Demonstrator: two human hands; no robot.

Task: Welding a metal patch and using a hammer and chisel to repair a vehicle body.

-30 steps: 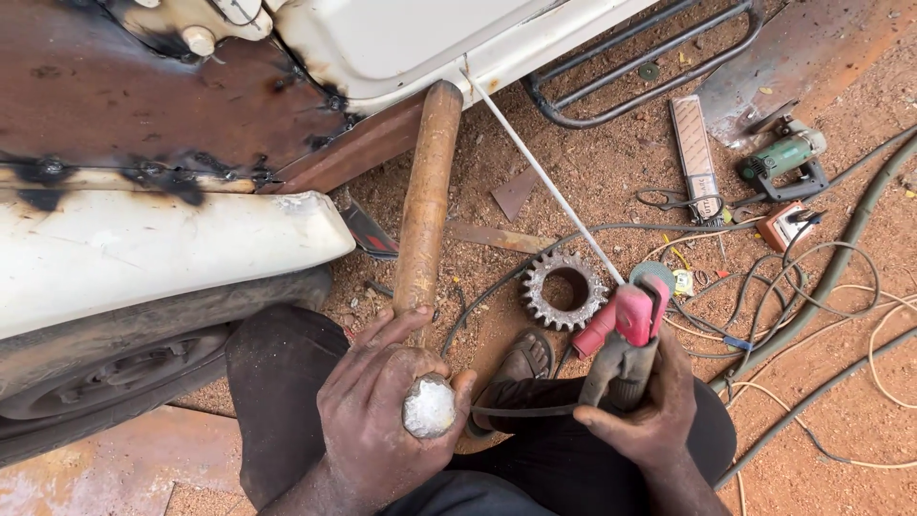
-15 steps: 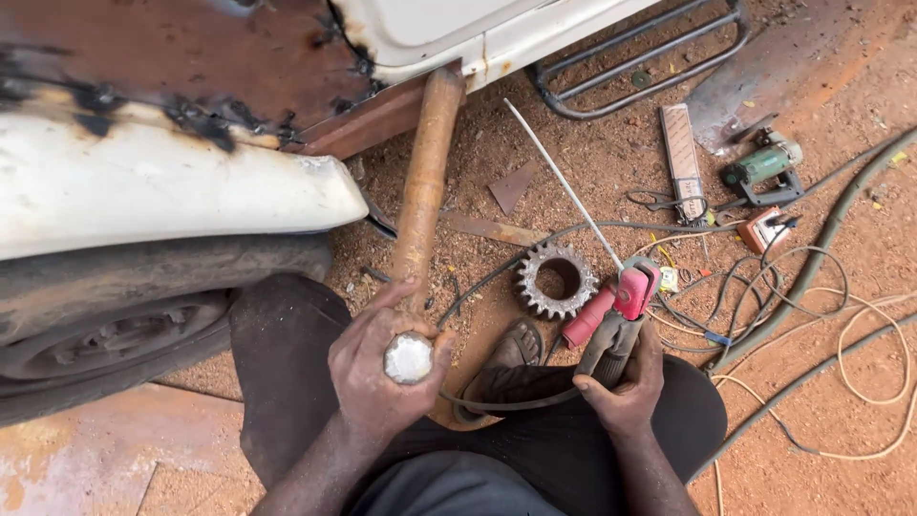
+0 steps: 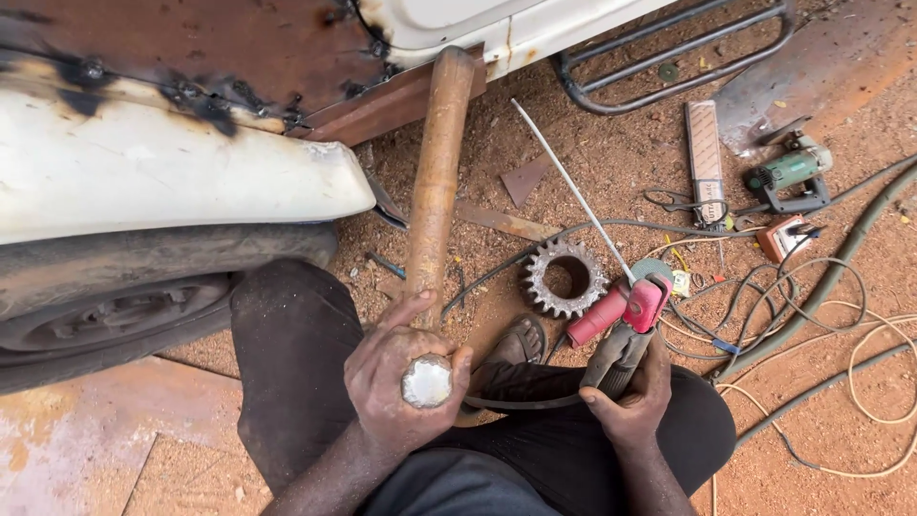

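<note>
The white, rust-stained car body panel (image 3: 162, 172) fills the upper left and is cut off by the top and left edges; blackened weld marks run along its seam. Below it, one dark rubber tyre (image 3: 105, 306) shows only in part, its upper half hidden under the panel.

One long rust-brown metal bar (image 3: 437, 182) runs from the panel's lower edge down to the person's lap. Its far end is hidden against the bodywork. The left hand (image 3: 401, 382) is wrapped around the near end, whose bright cut face (image 3: 427, 380) points at the camera.

The right hand (image 3: 630, 406) is closed on the grey handle of one red-jawed welding electrode holder (image 3: 626, 320). One thin grey welding rod (image 3: 573, 191) is clamped in its jaws and slants up and left over the ground. The two hands are well apart.

One dark metal rack of bent tube (image 3: 669, 72) lies at the top, cut off by the upper edge. One green angle grinder (image 3: 788, 177) lies at the right, partly hidden by cables. One rusty toothed gear wheel (image 3: 565, 278) lies flat on the red earth between the bar and the holder. One sandalled foot (image 3: 521, 342) shows just below the gear. Loose pale cables (image 3: 841, 315) coil at the right; their number cannot be made out.
</note>
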